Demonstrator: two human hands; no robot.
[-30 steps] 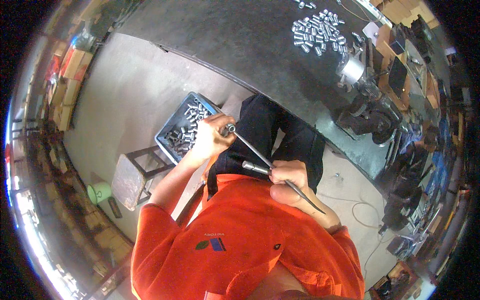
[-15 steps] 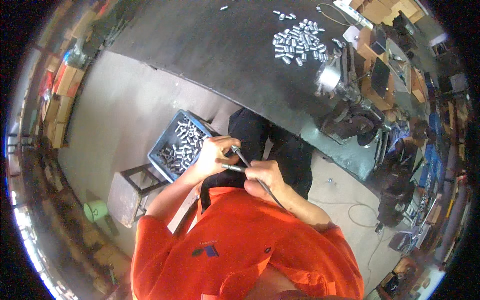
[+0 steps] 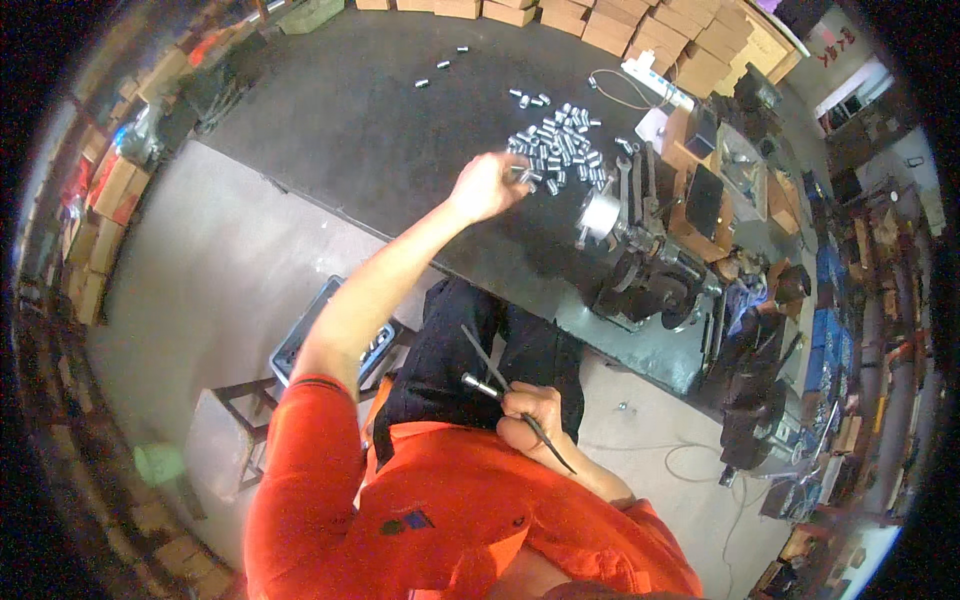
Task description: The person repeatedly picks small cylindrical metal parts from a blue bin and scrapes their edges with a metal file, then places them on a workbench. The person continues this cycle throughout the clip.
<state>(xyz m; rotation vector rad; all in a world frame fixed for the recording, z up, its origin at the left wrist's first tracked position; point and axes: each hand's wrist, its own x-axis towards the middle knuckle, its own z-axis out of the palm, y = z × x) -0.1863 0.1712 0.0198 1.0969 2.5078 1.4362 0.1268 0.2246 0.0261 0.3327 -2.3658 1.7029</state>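
Observation:
My left hand [image 3: 487, 188] reaches over the dark tabletop to the near left edge of a pile of small shiny metal sleeves [image 3: 560, 145]. Its thumb and fingers close round one sleeve there, partly hidden by the hand. Close to my body, my right hand [image 3: 533, 412] grips a long thin metal rod [image 3: 478, 347], whose dark tapered tail sticks out below. A shorter rod with a bright cylindrical end [image 3: 482, 385] is clasped in the same fist. The blue bin [image 3: 283, 350] of metal sleeves sits left of my legs, largely covered by my left arm.
Several loose sleeves [image 3: 443, 65] lie farther left on the table [image 3: 340, 110]. Right of the pile are a wrench [image 3: 623, 185], a vise-like fixture [image 3: 655, 285] and a power strip [image 3: 655, 80]. Cardboard boxes [image 3: 590, 20] line the far edge. A stool [image 3: 225, 440] stands beside the bin.
My left hand has left the rods at my lap and stretched forward to the sleeve pile. The right hand still holds both rods. The view has shifted, showing more of the table's far side.

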